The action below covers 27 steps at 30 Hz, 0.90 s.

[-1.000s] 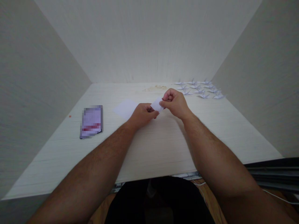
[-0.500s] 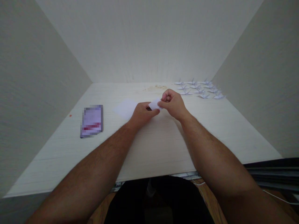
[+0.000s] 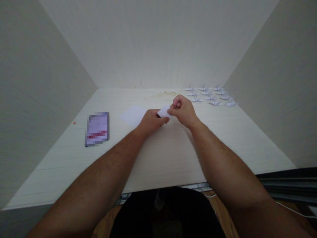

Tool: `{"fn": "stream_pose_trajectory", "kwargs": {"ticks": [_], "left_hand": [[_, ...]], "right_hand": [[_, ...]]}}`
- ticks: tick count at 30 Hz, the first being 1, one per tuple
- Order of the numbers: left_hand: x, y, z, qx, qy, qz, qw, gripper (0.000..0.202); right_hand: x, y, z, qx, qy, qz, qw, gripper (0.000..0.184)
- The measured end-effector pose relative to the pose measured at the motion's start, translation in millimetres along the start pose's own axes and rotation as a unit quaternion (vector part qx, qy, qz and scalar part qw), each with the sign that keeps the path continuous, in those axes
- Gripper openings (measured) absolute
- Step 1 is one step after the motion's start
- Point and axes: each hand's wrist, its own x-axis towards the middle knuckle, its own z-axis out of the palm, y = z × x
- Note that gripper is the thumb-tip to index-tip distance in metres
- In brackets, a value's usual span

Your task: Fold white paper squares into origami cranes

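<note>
A small folded piece of white paper point(image 3: 164, 111) is pinched between both my hands above the middle of the white desk point(image 3: 173, 152). My left hand point(image 3: 151, 121) grips its near left edge with closed fingers. From the right, my right hand point(image 3: 183, 110) holds the paper in a closed pinch, knuckles up. Just left of my hands a flat white sheet point(image 3: 133, 115) lies on the desk.
Several small folded paper cranes point(image 3: 210, 95) stand in rows at the far right corner. A purple packet point(image 3: 97, 128) lies at the left. A faint stain point(image 3: 164, 94) marks the back of the desk. Walls close in the desk on three sides.
My hands and the paper have barely shifted; the paper sits a little lower and more hidden between my fingers than a second ago.
</note>
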Motion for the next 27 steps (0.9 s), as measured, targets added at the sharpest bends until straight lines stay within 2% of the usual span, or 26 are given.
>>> {"fn": "stream_pose_trajectory", "kwargs": {"ticks": [2, 7, 14, 18, 21, 27], "left_hand": [[-0.5, 1.0, -0.4, 0.012, 0.004, 0.003, 1.0, 0.023], [-0.3, 3.4, -4.5, 0.032, 0.066, 0.024, 0.997, 0.022], [2.0, 2.8, -5.8, 0.09, 0.085, 0.043, 0.991, 0.016], [1.4, 5.0, -4.9, 0.057, 0.11, 0.046, 0.991, 0.024], [1.1, 5.8, -3.7, 0.021, 0.125, 0.048, 0.991, 0.028], [2.7, 3.4, -2.3, -0.008, 0.131, 0.047, 0.99, 0.025]], "right_hand": [[0.1, 0.7, -1.5, -0.016, -0.01, 0.002, 1.0, 0.033], [-0.8, 2.7, -3.7, -0.042, -0.04, 0.0, 0.998, 0.032], [-3.3, -0.8, -1.0, -0.056, -0.033, -0.005, 0.998, 0.028], [-3.9, -1.3, 2.7, -0.015, -0.016, 0.031, 0.999, 0.028], [-5.5, -2.5, 4.4, -0.025, -0.017, 0.057, 0.998, 0.021], [-8.0, -1.5, 4.8, -0.022, -0.021, 0.053, 0.998, 0.02]]}}
